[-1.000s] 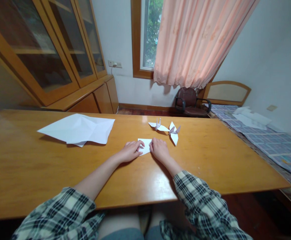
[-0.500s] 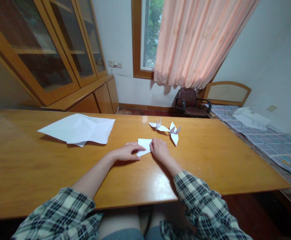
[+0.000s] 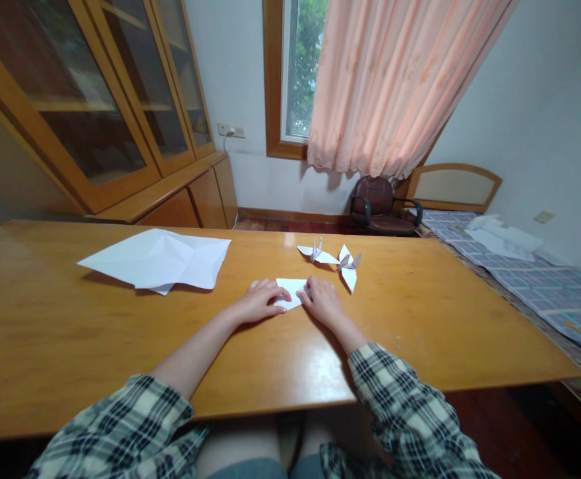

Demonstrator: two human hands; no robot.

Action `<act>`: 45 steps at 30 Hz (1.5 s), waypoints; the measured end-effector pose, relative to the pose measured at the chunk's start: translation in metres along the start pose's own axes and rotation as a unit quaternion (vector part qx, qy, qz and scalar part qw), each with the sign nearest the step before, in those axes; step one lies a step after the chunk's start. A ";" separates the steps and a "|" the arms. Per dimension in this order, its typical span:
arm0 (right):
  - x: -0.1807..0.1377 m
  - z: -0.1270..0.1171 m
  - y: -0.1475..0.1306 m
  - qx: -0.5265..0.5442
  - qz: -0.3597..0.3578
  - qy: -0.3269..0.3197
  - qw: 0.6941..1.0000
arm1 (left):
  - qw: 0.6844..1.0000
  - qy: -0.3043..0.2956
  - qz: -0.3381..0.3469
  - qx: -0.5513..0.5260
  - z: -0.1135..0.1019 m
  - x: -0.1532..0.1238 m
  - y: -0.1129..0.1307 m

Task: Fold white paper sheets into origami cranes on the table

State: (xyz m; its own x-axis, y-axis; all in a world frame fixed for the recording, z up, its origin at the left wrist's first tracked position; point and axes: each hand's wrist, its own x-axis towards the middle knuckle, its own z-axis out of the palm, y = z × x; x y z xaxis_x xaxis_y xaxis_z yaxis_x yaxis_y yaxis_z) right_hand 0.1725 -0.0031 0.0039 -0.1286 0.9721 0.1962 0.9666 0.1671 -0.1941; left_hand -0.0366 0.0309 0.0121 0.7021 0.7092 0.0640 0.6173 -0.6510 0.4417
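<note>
A small folded white paper (image 3: 294, 291) lies flat on the wooden table (image 3: 420, 332) in front of me. My left hand (image 3: 259, 302) presses on its left part with fingers bent down onto it. My right hand (image 3: 323, 301) holds its right edge, fingers curled over the paper. Two finished white paper cranes (image 3: 315, 253) (image 3: 348, 266) rest just beyond my hands. Both of my forearms show plaid sleeves pushed up.
A large creased white sheet (image 3: 158, 259) lies on the table to the left. A wooden glass-door cabinet (image 3: 95, 113) stands at the left. Behind the table are a window with a pink curtain (image 3: 394, 80), a dark chair (image 3: 377, 203) and a bed (image 3: 534, 273) at the right.
My left hand slid left off the paper, then back onto it, fingertips reaching further across the fold. My right hand stayed on the right edge.
</note>
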 end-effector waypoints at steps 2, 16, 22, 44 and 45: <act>-0.005 -0.002 0.000 0.002 -0.004 0.008 1.000 | 1.000 0.000 -0.002 -0.002 0.001 0.001 -0.001; -0.013 -0.006 0.008 -0.026 0.059 0.008 0.998 | 1.000 -0.007 -0.015 -0.008 0.000 0.001 0.001; -0.011 -0.007 0.013 -0.032 0.063 -0.005 0.998 | 1.000 -0.010 -0.019 -0.008 0.001 0.001 0.000; -0.013 -0.015 0.011 0.033 -0.074 0.019 0.997 | 0.993 0.044 0.050 0.095 0.008 -0.005 0.011; -0.014 -0.015 0.009 0.032 -0.082 0.009 0.996 | 0.993 0.044 0.042 0.104 0.008 -0.004 0.012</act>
State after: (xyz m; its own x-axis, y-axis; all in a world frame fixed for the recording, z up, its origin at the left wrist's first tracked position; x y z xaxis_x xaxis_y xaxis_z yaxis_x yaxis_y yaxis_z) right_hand 0.1864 -0.0179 0.0140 -0.2801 0.9277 0.2467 0.9168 0.3347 -0.2178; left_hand -0.0295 0.0178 0.0101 0.7262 0.6648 0.1753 0.6238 -0.7443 0.2384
